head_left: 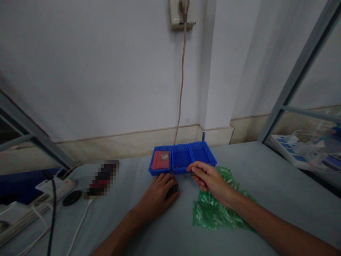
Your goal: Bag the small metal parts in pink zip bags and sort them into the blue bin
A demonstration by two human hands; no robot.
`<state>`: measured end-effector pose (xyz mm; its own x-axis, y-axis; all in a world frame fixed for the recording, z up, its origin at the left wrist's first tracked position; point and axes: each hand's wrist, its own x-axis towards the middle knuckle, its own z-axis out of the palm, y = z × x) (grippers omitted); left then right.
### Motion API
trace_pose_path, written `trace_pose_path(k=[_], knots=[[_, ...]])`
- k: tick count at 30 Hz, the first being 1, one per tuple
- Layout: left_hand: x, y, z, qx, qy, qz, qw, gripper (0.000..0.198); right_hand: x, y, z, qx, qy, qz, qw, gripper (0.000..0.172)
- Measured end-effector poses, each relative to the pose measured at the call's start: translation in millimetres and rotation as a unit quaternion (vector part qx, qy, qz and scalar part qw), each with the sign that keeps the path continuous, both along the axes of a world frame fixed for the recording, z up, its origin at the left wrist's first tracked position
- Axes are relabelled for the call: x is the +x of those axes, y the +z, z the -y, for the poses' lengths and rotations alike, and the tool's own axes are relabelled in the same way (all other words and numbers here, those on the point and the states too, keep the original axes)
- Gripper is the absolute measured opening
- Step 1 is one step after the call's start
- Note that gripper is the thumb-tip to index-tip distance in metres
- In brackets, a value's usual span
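Note:
In the head view my left hand (160,193) rests on the table with its fingers curled round a small black object (172,192), whose kind I cannot make out. My right hand (209,177) is closed in a pinch on a tiny dark piece (193,174), just in front of the blue bins. Three blue plastic bins (182,170) stand side by side behind my hands. A pink plastic bag (160,160) lies in the left bin. Crinkled green plastic packaging (213,213) lies under and beside my right hand and forearm.
To the left are a blurred-out phone-like object (102,179), a round black disc (72,197), a power strip (57,188) and cables. A beige cord (182,78) hangs from a wall socket. Metal frames stand on both sides, and a white-and-blue board (293,153) lies beyond the right one.

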<state>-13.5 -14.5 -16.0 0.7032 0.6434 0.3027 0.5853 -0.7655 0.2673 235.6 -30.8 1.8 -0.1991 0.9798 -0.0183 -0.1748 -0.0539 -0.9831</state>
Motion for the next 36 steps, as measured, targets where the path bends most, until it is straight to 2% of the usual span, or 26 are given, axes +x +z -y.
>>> trace_pose_path(k=[4, 6, 9, 13, 15, 17, 20, 23, 26, 28, 29, 31, 33, 36], knots=[[0, -0.5, 0, -0.005, 0.006, -0.003, 1.000, 0.010, 0, 1.6, 0, -0.028, -0.005, -0.053, 0.998, 0.044], [0, -0.6, 0, -0.005, 0.004, -0.001, 1.000, 0.010, 1, -0.2, 0, -0.004, -0.021, -0.026, 0.999, 0.043], [0, -0.8, 0, -0.007, 0.001, -0.003, 1.000, 0.011, 3, -3.5, -2, 0.079, -0.045, 0.070, 0.993, 0.037], [0, -1.5, 0, -0.012, 0.006, -0.009, 1.000, 0.013, 3, -5.6, 1, 0.227, -0.072, 0.213, 0.947, 0.021], [-1, -1.7, 0, -0.014, 0.006, -0.009, 1.000, 0.013, 2, -5.3, 6, 0.296, -0.064, 0.273, 0.913, 0.025], [-1, -1.8, 0, -0.016, 0.005, -0.010, 1.000, 0.013, 0, -4.2, 11, 0.335, -0.046, 0.298, 0.893, 0.027], [0, -1.4, 0, -0.016, 0.008, -0.010, 1.000, 0.012, -1, -1.9, 15, 0.328, -0.026, 0.294, 0.898, 0.020], [0, -0.9, 0, -0.014, 0.009, -0.010, 1.000, 0.013, -2, -2.0, 11, 0.251, -0.036, 0.234, 0.939, 0.011], [0, -0.8, 0, -0.012, 0.006, -0.007, 1.000, 0.012, 0, -6.6, 1, 0.137, -0.018, 0.132, 0.982, 0.027], [0, -1.0, 0, -0.012, 0.005, -0.007, 1.000, 0.011, 1, -10.6, -6, 0.074, -0.014, 0.081, 0.994, 0.036], [0, -1.0, -1, -0.013, 0.004, -0.007, 1.000, 0.011, 2, -12.0, -8, 0.065, -0.021, 0.070, 0.995, 0.038], [0, -1.1, -1, -0.016, 0.003, -0.008, 1.000, 0.012, 4, -13.3, -11, 0.081, -0.042, 0.077, 0.993, 0.037], [-1, -1.2, -1, -0.018, 0.003, -0.008, 1.000, 0.012, 7, -12.4, -11, 0.139, -0.065, 0.124, 0.980, 0.031], [-1, -1.1, -1, -0.019, 0.004, -0.009, 1.000, 0.013, 10, -10.2, -9, 0.237, -0.092, 0.235, 0.938, 0.016]])
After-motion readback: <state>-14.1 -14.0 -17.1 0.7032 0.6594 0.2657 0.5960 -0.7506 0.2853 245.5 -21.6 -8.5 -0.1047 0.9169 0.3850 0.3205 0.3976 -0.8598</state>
